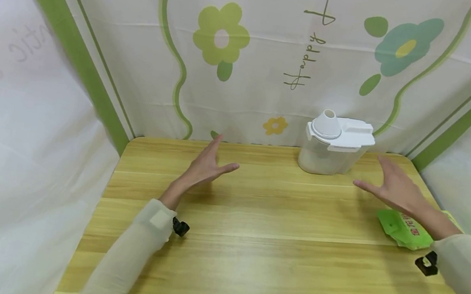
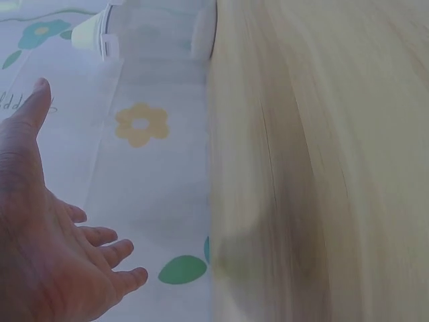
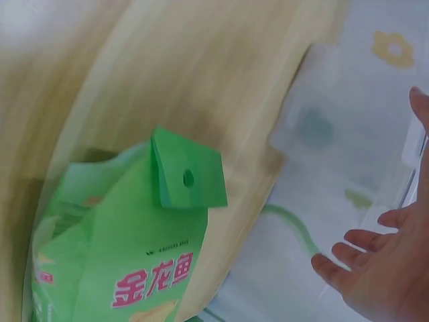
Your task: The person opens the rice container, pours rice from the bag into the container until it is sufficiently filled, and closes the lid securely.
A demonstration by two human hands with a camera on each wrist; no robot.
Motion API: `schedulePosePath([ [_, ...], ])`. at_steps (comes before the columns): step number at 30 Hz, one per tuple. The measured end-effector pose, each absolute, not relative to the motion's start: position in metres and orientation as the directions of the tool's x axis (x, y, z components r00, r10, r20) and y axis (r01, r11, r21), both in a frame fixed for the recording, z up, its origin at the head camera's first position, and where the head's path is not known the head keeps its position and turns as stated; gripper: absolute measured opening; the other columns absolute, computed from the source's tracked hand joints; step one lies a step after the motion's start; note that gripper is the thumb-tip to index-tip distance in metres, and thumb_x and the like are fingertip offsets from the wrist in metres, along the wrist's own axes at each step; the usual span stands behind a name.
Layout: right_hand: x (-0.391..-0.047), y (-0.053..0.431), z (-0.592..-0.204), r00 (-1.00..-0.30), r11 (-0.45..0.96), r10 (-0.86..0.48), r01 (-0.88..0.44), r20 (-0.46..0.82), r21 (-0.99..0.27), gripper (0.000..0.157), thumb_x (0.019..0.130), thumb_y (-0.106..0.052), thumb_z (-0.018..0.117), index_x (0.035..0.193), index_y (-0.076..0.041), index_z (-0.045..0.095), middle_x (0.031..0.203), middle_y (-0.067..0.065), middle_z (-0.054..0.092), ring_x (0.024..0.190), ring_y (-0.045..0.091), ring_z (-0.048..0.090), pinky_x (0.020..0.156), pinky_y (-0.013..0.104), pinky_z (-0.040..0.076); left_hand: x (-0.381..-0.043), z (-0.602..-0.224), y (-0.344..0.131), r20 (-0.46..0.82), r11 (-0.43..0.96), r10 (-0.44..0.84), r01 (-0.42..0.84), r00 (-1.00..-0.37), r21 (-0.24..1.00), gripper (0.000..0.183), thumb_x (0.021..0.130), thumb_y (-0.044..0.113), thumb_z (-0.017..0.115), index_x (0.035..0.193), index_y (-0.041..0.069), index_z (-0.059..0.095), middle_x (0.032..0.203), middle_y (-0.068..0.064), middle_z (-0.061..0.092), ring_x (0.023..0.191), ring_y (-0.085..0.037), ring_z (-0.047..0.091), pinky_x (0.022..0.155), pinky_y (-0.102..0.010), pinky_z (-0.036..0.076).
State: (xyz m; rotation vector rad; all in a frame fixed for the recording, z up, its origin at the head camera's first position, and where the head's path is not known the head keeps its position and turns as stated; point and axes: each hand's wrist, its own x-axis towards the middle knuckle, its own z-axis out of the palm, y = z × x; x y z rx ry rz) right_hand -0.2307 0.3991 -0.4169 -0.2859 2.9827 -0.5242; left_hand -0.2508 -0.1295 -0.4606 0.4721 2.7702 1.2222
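Green bag [image 1: 404, 232] below right hand [image 1: 396, 187]

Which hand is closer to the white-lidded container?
The right hand: only a small gap parts it from the white-lidded container; the left hand is farther off.

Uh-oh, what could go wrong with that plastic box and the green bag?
The right hand is near the clear plastic container, so it might bump it over. The white cone looks open on top, so anything inside might spill. The right forearm might brush the green bag near the table's right edge.
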Motion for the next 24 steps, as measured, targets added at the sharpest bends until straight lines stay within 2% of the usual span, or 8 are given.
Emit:
schedulePosePath([
  [5,-0.243,0.409,-0.416,-0.975,0.89,-0.201,-0.142,-0.093,-0.433,0.117,0.1,-0.057,0.067,0.166,0.004,-0.008,0.167,0.042,0.004,0.149,0.067,0.014,0.115,0.081,0.019,-0.254,-0.461,-0.123,0.066,0.592,0.318,0.253,-0.946,0.765,0.119,0.09,0.08,0.062,0.172,0.023,-0.002,0.179,-0.005,0.005,0.163,-0.035,0.012,0.126,-0.067,0.02],
  [12,-0.258,0.416,-0.414,-0.972,0.835,-0.219,-0.143,-0.082,-0.531,0.118,0.099,-0.049,0.072,0.168,-0.007,-0.013,0.17,0.037,0.008,0.147,0.067,0.021,0.112,0.081,0.025,-0.258,-0.462,-0.114,0.07,0.556,0.328,0.252,-0.942,0.792,0.12,0.088,0.081,0.064,0.171,0.028,-0.004,0.179,-0.002,0.003,0.164,-0.033,0.011,0.127,-0.065,0.019],
  [17,-0.268,0.418,-0.413,-0.97,0.77,-0.235,-0.146,-0.063,-0.621,0.118,0.097,-0.04,0.077,0.169,-0.012,-0.012,0.173,0.03,0.007,0.152,0.061,0.021,0.113,0.078,0.029,-0.262,-0.463,-0.108,0.08,0.522,0.339,0.258,-0.938,0.813,0.123,0.086,0.081,0.066,0.172,0.026,-0.004,0.179,-0.002,0.002,0.163,-0.034,0.012,0.127,-0.065,0.02],
  [21,-0.276,0.418,-0.413,-0.973,0.755,-0.224,-0.134,-0.061,-0.642,0.12,0.096,-0.039,0.079,0.17,-0.016,-0.013,0.175,0.025,0.007,0.154,0.058,0.022,0.114,0.076,0.03,-0.264,-0.463,-0.104,0.075,0.515,0.343,0.254,-0.936,0.819,0.123,0.087,0.08,0.067,0.172,0.025,-0.004,0.179,-0.003,0.004,0.163,-0.033,0.013,0.127,-0.063,0.021],
  [24,-0.282,0.419,-0.414,-0.973,0.728,-0.22,-0.115,-0.072,-0.676,0.121,0.096,-0.036,0.08,0.169,-0.021,-0.016,0.177,0.02,0.004,0.157,0.053,0.017,0.116,0.074,0.028,-0.266,-0.463,-0.101,0.067,0.508,0.347,0.248,-0.935,0.825,0.122,0.088,0.076,0.068,0.172,0.025,-0.004,0.179,-0.004,0.004,0.163,-0.033,0.013,0.127,-0.063,0.021],
])
